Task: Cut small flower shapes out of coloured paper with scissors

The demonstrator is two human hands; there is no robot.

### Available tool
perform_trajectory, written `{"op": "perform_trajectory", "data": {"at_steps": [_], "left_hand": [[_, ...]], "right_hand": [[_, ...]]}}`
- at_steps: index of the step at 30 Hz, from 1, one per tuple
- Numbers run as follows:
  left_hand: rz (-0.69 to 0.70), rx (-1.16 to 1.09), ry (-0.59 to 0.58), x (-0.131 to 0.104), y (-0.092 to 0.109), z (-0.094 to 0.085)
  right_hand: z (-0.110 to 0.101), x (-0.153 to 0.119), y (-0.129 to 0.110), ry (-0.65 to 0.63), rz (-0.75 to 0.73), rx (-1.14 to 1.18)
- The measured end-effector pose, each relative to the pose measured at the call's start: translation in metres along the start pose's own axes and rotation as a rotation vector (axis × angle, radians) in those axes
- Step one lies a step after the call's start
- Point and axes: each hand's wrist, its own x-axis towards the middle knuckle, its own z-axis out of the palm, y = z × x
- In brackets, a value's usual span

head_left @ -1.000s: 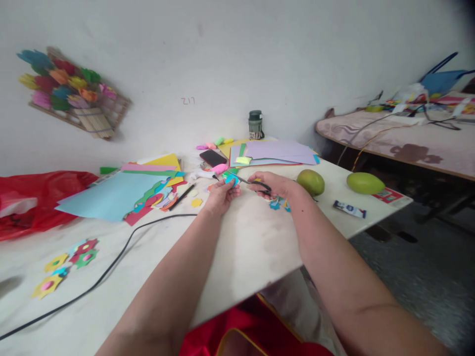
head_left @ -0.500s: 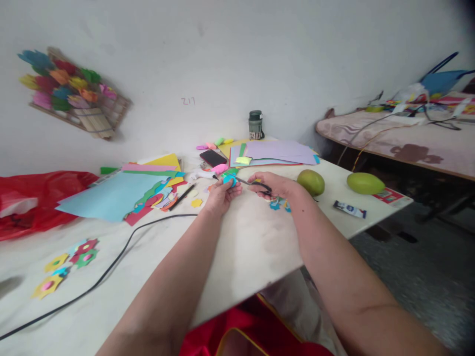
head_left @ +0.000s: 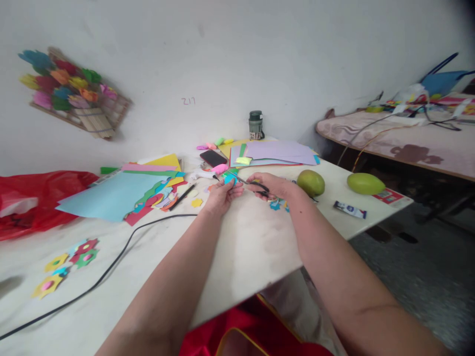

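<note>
1. Two bare hands work close together above the counter (head_left: 256,247), well in from its near edge.
2. Left hand (head_left: 221,198): its fingers (head_left: 236,192) are drawn together, thumb on top, pinching a small blue paper piece (head_left: 230,180). The paper sits at the thumb tip, partly covered by the hand.
3. Right hand (head_left: 273,185): its fingers are curled around the black handles of the scissors (head_left: 262,187), with little gap showing. The blades point left toward the blue paper piece; whether they touch it, I cannot tell.
4. Blue paper cut-outs (head_left: 275,205) lie just beside the right hand, partly hidden by the wrist.
5. Beyond the left hand sit a pink lump (head_left: 220,168) and a dark phone (head_left: 213,158).
6. Left of that hand are a yellow cut-out (head_left: 196,202), a black pen (head_left: 181,197) lying aslant, and a light blue sheet (head_left: 104,195) with coloured scraps at its right side.
7. Farther left, paper flowers (head_left: 86,258) lie in a group beside a black cable (head_left: 122,252).
8. Right of the right hand are a darker green fruit (head_left: 310,183), a lighter one (head_left: 366,183) and a tube (head_left: 350,209).
9. Lilac paper (head_left: 280,151) lies at the back, near an upright bottle (head_left: 256,124).
</note>
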Motion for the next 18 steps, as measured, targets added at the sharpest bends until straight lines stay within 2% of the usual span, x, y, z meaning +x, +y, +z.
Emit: {"op": "perform_trajectory", "data": {"at_steps": [3,11,18], "left_hand": [[-0.003,0.005,-0.03,0.001,-0.001,-0.002],[-0.01,0.013,-0.054,0.001,-0.002,-0.003],[-0.019,0.005,-0.048,0.002,-0.002,-0.004]], "right_hand": [[0.001,0.006,0.005,-0.03,-0.064,-0.045],[-0.002,0.016,0.016,-0.047,-0.107,-0.029],[-0.002,0.013,0.013,-0.063,-0.113,-0.001]]}}
